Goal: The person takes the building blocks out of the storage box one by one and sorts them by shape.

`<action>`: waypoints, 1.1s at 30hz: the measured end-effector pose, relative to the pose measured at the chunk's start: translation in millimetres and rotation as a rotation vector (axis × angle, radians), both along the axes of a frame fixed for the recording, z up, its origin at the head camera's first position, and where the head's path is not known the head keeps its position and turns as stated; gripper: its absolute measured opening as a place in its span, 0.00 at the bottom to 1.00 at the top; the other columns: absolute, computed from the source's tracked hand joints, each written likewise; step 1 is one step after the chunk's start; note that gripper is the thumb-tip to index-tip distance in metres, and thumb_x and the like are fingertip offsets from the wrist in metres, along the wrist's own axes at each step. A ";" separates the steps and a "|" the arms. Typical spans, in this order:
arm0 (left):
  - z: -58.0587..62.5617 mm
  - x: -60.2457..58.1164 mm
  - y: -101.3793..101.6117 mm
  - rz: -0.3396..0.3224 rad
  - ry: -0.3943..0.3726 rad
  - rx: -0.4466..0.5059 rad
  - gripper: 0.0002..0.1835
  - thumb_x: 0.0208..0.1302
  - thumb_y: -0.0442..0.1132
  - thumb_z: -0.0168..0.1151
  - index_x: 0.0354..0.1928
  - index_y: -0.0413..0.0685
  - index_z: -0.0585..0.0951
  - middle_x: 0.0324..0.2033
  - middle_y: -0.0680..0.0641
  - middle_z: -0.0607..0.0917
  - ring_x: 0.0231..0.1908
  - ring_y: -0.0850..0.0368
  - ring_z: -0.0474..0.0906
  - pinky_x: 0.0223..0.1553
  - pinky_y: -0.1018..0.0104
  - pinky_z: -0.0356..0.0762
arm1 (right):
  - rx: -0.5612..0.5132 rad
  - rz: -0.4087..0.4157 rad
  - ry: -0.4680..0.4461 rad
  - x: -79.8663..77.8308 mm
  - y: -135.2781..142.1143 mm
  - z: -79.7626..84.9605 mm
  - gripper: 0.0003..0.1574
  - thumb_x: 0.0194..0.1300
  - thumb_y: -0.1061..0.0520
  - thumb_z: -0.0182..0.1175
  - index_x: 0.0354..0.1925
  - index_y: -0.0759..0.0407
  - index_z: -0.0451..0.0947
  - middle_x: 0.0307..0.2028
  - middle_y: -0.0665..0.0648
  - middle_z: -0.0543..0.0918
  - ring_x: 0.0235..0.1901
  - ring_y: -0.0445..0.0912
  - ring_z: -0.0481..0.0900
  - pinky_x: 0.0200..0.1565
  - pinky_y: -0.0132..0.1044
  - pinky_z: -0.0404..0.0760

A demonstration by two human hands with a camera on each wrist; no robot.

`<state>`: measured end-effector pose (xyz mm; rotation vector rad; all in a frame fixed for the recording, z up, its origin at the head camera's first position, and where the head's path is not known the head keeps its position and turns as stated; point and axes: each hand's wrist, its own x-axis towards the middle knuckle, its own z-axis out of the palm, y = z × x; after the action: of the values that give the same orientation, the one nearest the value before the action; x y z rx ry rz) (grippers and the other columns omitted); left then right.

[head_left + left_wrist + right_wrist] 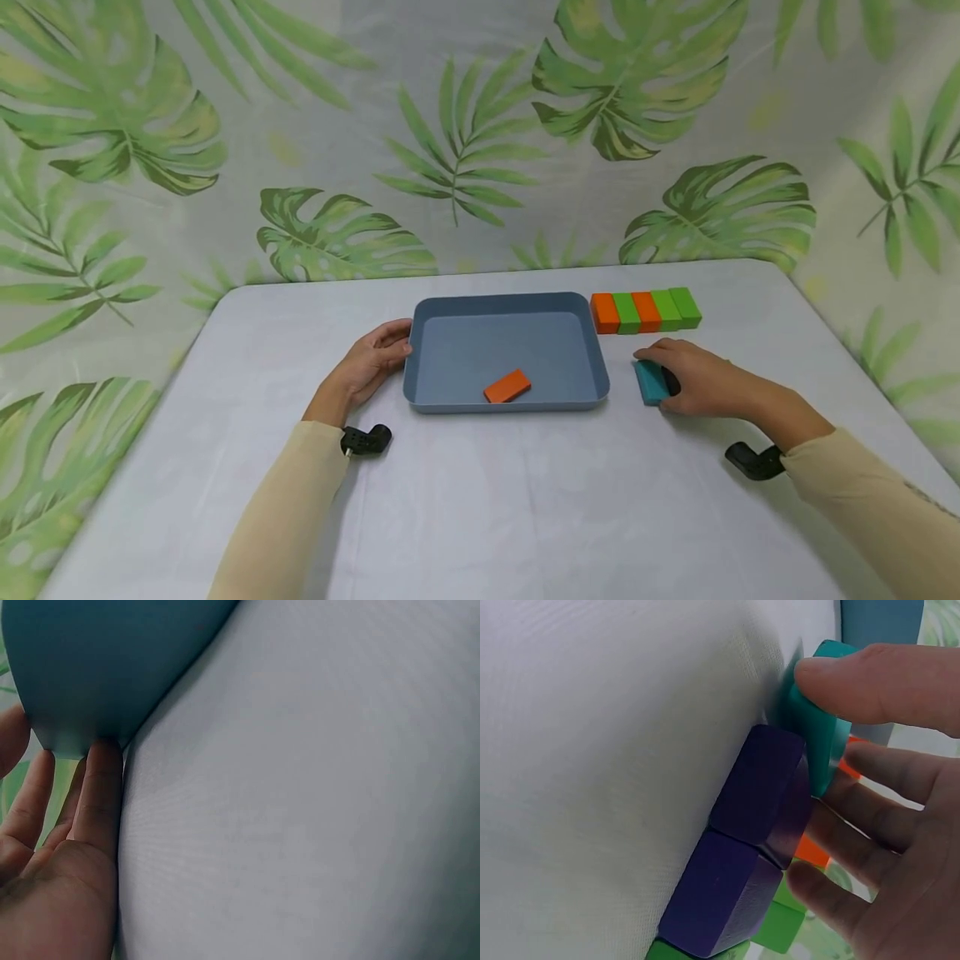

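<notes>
A blue-grey tray (517, 337) lies on the white table, with one orange block (507, 387) near its front side. My left hand (381, 358) is at the tray's left end; in the left wrist view its fairly straight fingers touch the tray's outer wall (97, 667). Right of the tray, my right hand (701, 379) pinches a teal block (651, 383) between thumb and fingertips. In the right wrist view the teal block (814, 735) tilts beside a dark purple block (757, 784). A second purple block (712, 892) adjoins that one, mostly covered by the hand in the head view.
Orange and green blocks (647, 312) form a row beside the tray's back right corner. Part of another green block (667, 951) shows past the purple ones. A leaf-patterned cloth (480, 142) hangs behind the table (480, 517). Each wrist carries a small black camera (367, 440).
</notes>
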<state>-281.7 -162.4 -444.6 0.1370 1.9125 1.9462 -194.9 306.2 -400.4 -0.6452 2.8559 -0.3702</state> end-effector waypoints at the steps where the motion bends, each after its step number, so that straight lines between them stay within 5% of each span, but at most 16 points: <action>1: 0.0 0.0 -0.1 0.000 0.000 -0.002 0.34 0.70 0.29 0.54 0.76 0.40 0.57 0.75 0.38 0.61 0.71 0.48 0.62 0.53 0.78 0.74 | 0.004 0.002 0.002 0.7 0.1 -0.3 0.41 0.52 0.61 0.71 0.64 0.66 0.71 0.58 0.69 0.76 0.54 0.59 0.74 0.57 0.60 0.77; 9: -2.2 1.1 0.4 0.004 -0.002 -0.002 0.33 0.70 0.29 0.54 0.75 0.41 0.58 0.74 0.38 0.62 0.64 0.58 0.69 0.53 0.77 0.74 | 0.015 0.007 0.021 6.1 -0.1 -1.7 0.39 0.52 0.62 0.71 0.62 0.65 0.73 0.57 0.69 0.76 0.53 0.60 0.75 0.55 0.60 0.78; 18: -1.0 0.3 -0.9 0.005 0.002 0.009 0.33 0.71 0.28 0.53 0.75 0.40 0.57 0.75 0.38 0.61 0.71 0.49 0.62 0.52 0.79 0.74 | 0.016 0.000 0.020 6.2 -0.1 -2.7 0.39 0.53 0.62 0.71 0.64 0.64 0.72 0.59 0.69 0.75 0.56 0.62 0.74 0.57 0.61 0.76; 29: -0.9 0.7 -2.9 0.004 0.002 0.006 0.33 0.70 0.29 0.54 0.75 0.41 0.58 0.75 0.39 0.62 0.69 0.52 0.64 0.53 0.78 0.74 | -0.004 0.020 0.027 4.4 1.8 -3.4 0.39 0.51 0.63 0.70 0.62 0.64 0.73 0.58 0.68 0.76 0.53 0.60 0.75 0.54 0.59 0.77; 33: -2.2 -0.2 -2.1 0.003 0.010 0.004 0.33 0.71 0.30 0.54 0.75 0.41 0.58 0.74 0.38 0.62 0.66 0.55 0.67 0.53 0.77 0.74 | -0.023 0.010 0.011 4.8 2.3 -1.1 0.41 0.54 0.57 0.72 0.65 0.63 0.70 0.60 0.68 0.76 0.56 0.61 0.74 0.57 0.61 0.76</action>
<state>-281.9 -164.5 -446.7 0.1456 1.9165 1.9549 -190.2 308.6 -401.5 -0.6679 2.8618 -0.3991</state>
